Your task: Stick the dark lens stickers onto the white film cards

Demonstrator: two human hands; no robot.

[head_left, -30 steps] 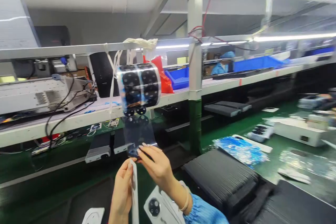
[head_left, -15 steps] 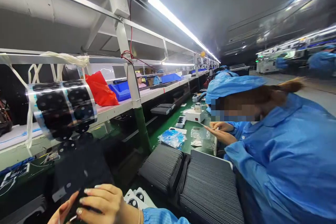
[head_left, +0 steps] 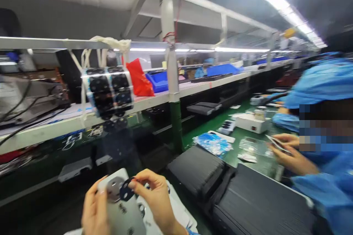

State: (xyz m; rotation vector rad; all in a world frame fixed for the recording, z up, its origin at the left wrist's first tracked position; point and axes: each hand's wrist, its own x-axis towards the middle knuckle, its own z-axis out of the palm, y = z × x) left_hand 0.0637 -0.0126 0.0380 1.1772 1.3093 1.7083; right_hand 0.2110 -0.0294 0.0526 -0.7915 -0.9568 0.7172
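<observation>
My left hand (head_left: pixel 95 207) grips a pale phone back cover (head_left: pixel 122 211) by its left edge, holding it tilted toward me. A round grey camera area (head_left: pixel 114 188) shows near the cover's top. Between thumb and fingertips, my right hand (head_left: pixel 157 196) pinches a round black camera sticker (head_left: pixel 127 190) with several holes. That sticker is at the right side of the camera area, partly overlapping it in view; whether they touch I cannot tell. Beneath my right hand lie several more white covers (head_left: pixel 180 205), partly hidden by it.
A hanging strip of black round stickers (head_left: pixel 109 88) is tied to the rail. Two dark stacks of thin pieces (head_left: pixel 261 194) stand to my right. Beyond are a blue plastic heap (head_left: pixel 213 144), a white box (head_left: pixel 250 123) and a co-worker's hands (head_left: pixel 292 150) holding a flat piece.
The view has swung left, shifting the scene rightward. My hands were close together over something dark; now they are apart, with the pale cover and the black sticker plainly visible.
</observation>
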